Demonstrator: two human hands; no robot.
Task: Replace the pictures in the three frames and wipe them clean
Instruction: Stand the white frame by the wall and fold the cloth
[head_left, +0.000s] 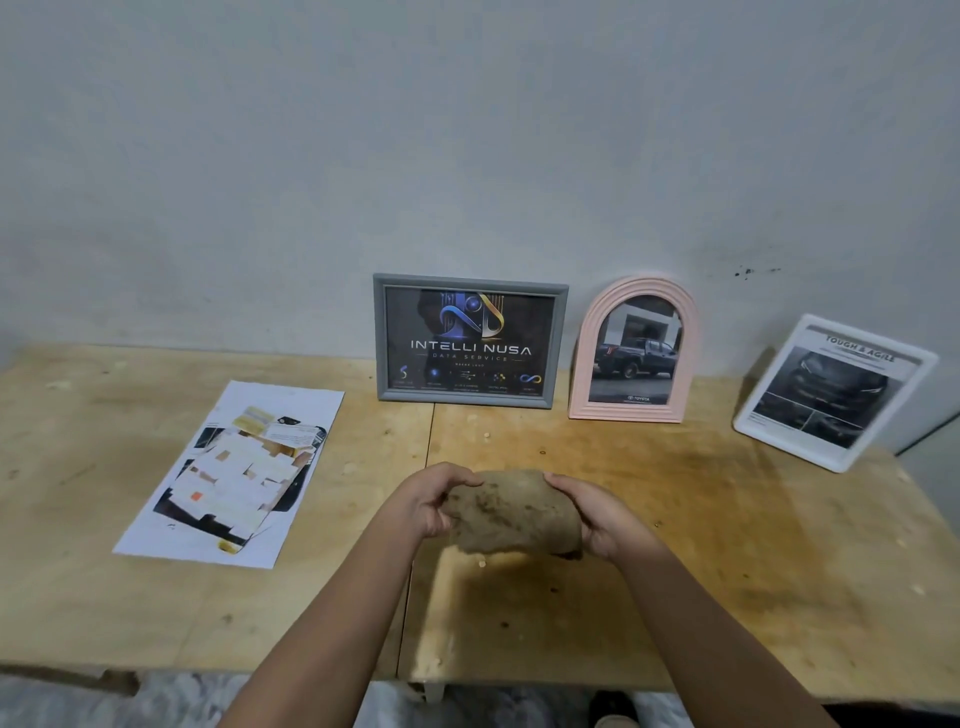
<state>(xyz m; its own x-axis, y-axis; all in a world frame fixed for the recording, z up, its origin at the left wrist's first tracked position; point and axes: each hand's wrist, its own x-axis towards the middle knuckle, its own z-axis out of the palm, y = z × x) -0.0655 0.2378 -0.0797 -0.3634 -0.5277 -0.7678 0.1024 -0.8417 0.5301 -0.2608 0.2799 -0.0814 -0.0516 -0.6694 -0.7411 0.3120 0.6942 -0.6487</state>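
brown cloth (514, 512): stained and bunched; I'm holding it between both hands over the front-centre of the worktop (156, 597), and it's casting a shadow on the wood below.
left hand (423, 501): I'm gripping the cloth's left end, with my fingers (460, 477) curling tight over its top edge.
right hand (608, 519): I'm gripping the right end, with my fingers (561, 480) wrapping over the top and my palm sitting against the cloth's side.
grey frame (470, 340): standing upright at the back against the wall (467, 130), landscape, showing a dark "INTELLI NUSA DATA SERVICE" print.
pink arched frame (634, 351): standing just right of the grey frame, close but not touching, showing a photo of a dark pickup truck with a Toyota mark at the bottom.
white frame (836, 392): sitting farther right, leaning back and tilting sideways; it's blurry, showing a car print headed "TOUGH & AGILE".
loose sheet (234, 473): lying flat and angled on the left of the worktop, well apart from the frames, with its printed side facing up; I can't tell the print's content.
worktop surface: plywood, two panels meeting at a seam running under my hands; a darker stain is spreading across the right panel.
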